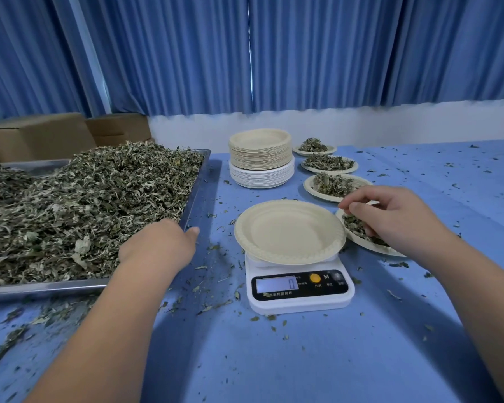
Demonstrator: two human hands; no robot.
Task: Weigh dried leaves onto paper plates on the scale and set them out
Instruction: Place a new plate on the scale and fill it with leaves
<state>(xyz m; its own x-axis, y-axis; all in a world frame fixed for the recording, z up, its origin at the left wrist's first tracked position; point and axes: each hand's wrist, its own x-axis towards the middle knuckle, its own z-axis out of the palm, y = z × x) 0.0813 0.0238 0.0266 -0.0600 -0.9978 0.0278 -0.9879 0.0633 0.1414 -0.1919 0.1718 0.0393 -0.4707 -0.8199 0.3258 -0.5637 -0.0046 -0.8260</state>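
Note:
A white digital scale (300,289) reads 0 and carries an empty beige paper plate (288,231). A large metal tray (41,289) heaped with dried leaves (85,205) fills the left side. My left hand (160,242) is at the tray's near right corner, thumb pointing right, its fingers hidden behind the back of the hand. My right hand (390,216) hovers over a leaf-filled plate (370,248) just right of the scale, bent fingertips touching the leaves. Behind it three more filled plates (335,184) stand in a row.
A tall stack of spare paper plates (259,158) stands behind the scale. Cardboard boxes (35,135) sit behind the tray, against blue curtains. Leaf crumbs are scattered over the blue tablecloth (303,359).

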